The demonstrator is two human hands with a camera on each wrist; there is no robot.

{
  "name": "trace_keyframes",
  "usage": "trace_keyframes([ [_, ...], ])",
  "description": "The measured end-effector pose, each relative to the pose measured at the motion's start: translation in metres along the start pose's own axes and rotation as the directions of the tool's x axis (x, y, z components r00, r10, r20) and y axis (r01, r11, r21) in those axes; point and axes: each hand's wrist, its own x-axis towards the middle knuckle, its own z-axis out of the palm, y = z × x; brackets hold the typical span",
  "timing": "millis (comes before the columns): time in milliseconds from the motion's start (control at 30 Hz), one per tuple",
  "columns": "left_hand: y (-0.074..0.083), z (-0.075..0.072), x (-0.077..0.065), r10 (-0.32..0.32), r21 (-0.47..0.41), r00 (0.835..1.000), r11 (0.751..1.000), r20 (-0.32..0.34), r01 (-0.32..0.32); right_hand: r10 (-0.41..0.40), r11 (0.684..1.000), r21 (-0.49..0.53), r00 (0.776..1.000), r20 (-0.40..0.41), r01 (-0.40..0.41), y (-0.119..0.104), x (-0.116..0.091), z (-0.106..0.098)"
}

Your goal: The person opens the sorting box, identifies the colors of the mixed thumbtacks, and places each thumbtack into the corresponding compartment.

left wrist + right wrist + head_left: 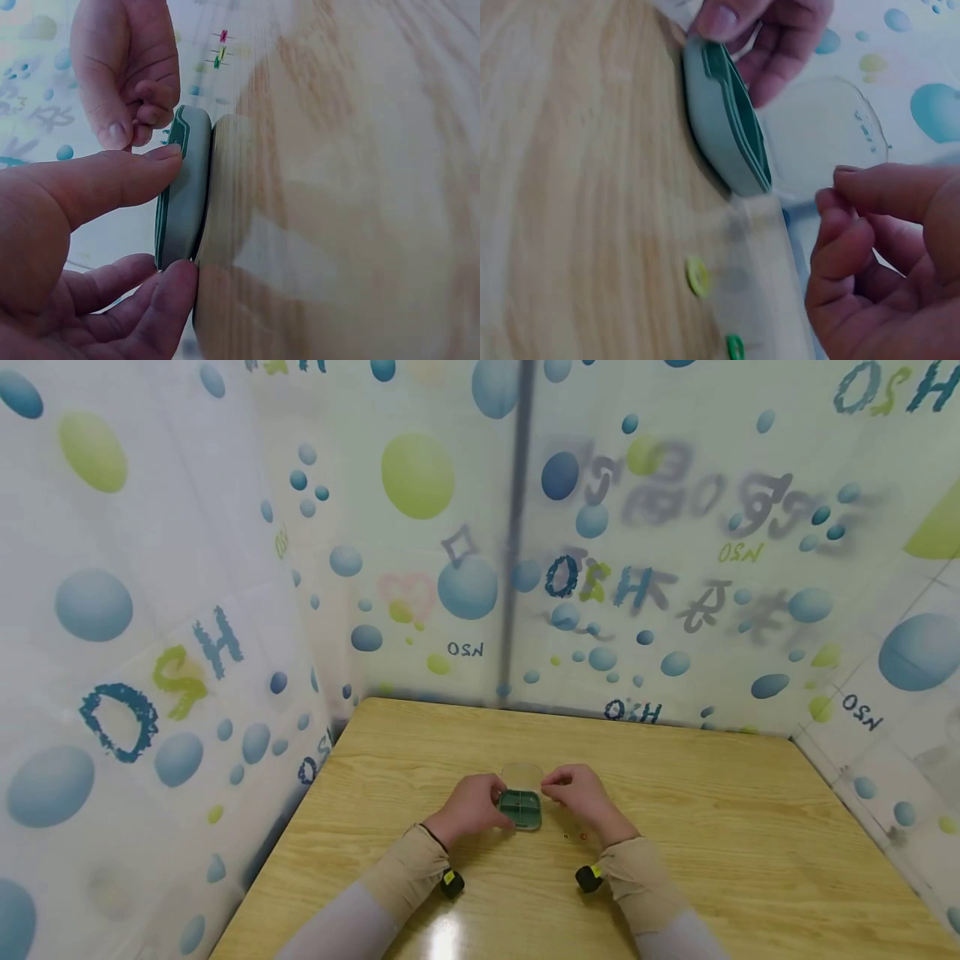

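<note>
A small green case (520, 810) with several compartments lies on the table, its clear lid (522, 774) swung back to the far side. My left hand (474, 806) grips the case along its left side. The left wrist view shows the thumb on the near rim and fingers (176, 300) at the opposite end. Just right of the lid is my right hand (581, 793), apart from the case. Its thumb and forefinger meet at the tips, the other fingers (840, 262) curled; nothing shows between them. Yellow (697, 277) and green (735, 347) small ring-like pieces lie nearby.
A small pink piece (224, 35) lies in line with the yellow and green ones, right of the case. The wooden table (720, 843) meets printed curtains (420, 635) at the back and on both sides. Each wrist wears a small black camera (588, 878).
</note>
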Motion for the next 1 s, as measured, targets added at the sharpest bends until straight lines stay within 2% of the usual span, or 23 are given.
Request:
trace_keyframes([
  [233, -0.001, 0.001, -0.002, 0.003, -0.013, 1.000, 1.000, 0.009, -0.003, 0.020, 0.991, -0.135, 0.994, 0.106, -0.005, 0.007, 0.000, -0.028],
  [367, -0.002, 0.001, -0.002, 0.006, -0.015, 1.000, 1.000, 0.010, -0.005, 0.023, 0.972, -0.235, 0.983, 0.184, 0.021, 0.011, -0.002, -0.042],
  [467, -0.003, 0.002, -0.001, 0.007, -0.017, 1.000, 1.000, 0.006, -0.007, 0.059, 0.957, -0.291, 0.973, 0.225, 0.009, 0.015, -0.003, -0.048],
  [600, -0.004, 0.002, -0.001, 0.013, -0.019, 1.000, 1.000, 0.002, -0.013, 0.119, 0.945, -0.327, 0.954, 0.276, -0.023, 0.016, -0.004, -0.052],
  [733, -0.004, 0.002, -0.003, 0.015, -0.030, 1.000, 0.999, 0.005, -0.015, 0.136, 0.934, -0.356, 0.936, 0.325, -0.012, 0.013, -0.008, -0.050],
  [1000, -0.001, 0.000, -0.004, 0.013, -0.034, 1.000, 0.999, 0.007, -0.012, 0.078, 0.925, -0.373, 0.927, 0.366, 0.069, 0.011, -0.008, -0.045],
])
